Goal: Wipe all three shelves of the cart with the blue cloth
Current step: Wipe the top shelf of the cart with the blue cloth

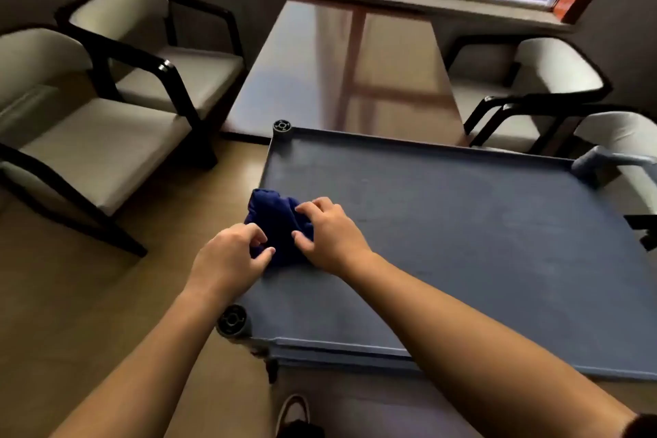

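1. Cloth: blue cloth [275,224] sits bunched in a lump on the top shelf [444,224] of the cart [355,356], near the shelf's left edge, roughly midway along it.
2. Left hand [231,256]: fingers curled, thumb and fingertips pinching the near-left side of the lump. Wrist hangs over the shelf rim.
3. Right hand [330,235]: fingers bent and loosely spread, fingertips pressing into the right side of the lump, palm resting low over the shelf.
4. Both hands touch the cloth; neither is flat on it. Reads as gathering or reshaping the wad, not a wipe stroke yet.
5. Step in hand, my read: prepping the cloth to start on the top shelf. Surface looks dull and faintly streaked, cannot tell from that whether any of it is wiped.
6. Lower two shelves: hidden under the top one from this angle. Only an edge below the near rim shows. Their state unknown.
7. Next move calls for: get one palm flat on the cloth, press down, sweep from the left edge toward the right end by the handle [611,160], overlapping passes, into the corners by the posts [282,126].
8. Watch: cart is on wheels per the caster [233,320] at the near-left corner, so a hard push may roll it. Free hand should brace the rim.
9. Table [341,71] beyond the far rim and chairs [117,110] on both sides sit close; crouch room for the lower shelves looks tight.
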`<state>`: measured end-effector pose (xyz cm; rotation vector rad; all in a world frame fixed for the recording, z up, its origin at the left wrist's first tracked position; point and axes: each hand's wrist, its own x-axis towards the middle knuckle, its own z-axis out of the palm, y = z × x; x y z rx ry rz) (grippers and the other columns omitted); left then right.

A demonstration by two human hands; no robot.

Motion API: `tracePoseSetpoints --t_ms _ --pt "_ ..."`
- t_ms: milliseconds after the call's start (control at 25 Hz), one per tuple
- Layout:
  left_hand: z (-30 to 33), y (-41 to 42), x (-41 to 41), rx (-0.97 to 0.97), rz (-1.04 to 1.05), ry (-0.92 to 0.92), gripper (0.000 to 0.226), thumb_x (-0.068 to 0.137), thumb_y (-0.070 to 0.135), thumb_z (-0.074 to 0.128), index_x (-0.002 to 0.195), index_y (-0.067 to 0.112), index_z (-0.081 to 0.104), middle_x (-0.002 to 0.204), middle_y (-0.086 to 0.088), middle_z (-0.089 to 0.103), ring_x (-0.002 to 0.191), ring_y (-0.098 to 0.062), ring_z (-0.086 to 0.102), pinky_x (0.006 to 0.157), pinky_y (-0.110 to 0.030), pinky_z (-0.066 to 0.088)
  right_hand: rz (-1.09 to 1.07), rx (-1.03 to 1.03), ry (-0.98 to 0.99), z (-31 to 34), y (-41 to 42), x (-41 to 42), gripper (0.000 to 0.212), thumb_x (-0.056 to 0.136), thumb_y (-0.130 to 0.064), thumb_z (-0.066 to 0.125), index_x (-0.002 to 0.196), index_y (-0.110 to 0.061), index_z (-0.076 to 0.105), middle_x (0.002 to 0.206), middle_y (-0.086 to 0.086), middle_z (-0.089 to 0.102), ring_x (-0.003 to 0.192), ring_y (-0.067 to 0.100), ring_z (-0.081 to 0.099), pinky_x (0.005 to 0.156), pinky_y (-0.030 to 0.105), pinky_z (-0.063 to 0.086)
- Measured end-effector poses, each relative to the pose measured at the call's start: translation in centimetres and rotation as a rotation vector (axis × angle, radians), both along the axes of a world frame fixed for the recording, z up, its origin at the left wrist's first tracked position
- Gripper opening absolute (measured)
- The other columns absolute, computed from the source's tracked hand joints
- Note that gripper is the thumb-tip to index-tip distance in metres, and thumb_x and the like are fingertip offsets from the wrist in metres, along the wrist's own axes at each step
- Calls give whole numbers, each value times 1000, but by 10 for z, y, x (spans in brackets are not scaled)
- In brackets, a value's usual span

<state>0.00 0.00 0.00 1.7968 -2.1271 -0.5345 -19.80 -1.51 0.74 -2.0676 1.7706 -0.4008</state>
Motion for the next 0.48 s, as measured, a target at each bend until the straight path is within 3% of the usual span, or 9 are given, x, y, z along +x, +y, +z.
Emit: tracePoseSetpoints --t_ms 160,240,320,480 --pt "-10 -16 23 51 2 -11 27 90 35 80 111 22 69 105 1 70 99 -23 66 81 -43 59 -9 4 108 -36 -31 43 75 86 -53 58 151 -32 29 158 14 27 140 40 29 112 54 34" --pt "-14 -17 27 59 -30 -33 30 90 34 80 113 20 68 107 -1 70 101 -23 65 82 -44 59 9 -2 189 -54 -43 58 78 85 -66 48 152 -39 21 162 13 19 141 44 24 113 59 27" --pt "-16 -11 25 78 -55 -36 34 88 35 83 113 18 68 108 -1 70 103 -24 64 83 -45 59 13 -40 260 -68 -47 61 70 86 -69 43 149 -40 30 158 11 30 131 44 36 104 57 34" --pt "-16 10 8 136 -94 -19 52 77 49 89 112 20 66 110 3 66 103 -21 59 88 -41 56 -16 -92 288 -70 -39 52 47 88 -46 54 133 -33 53 133 8 54 101 38 50 77 43 39"
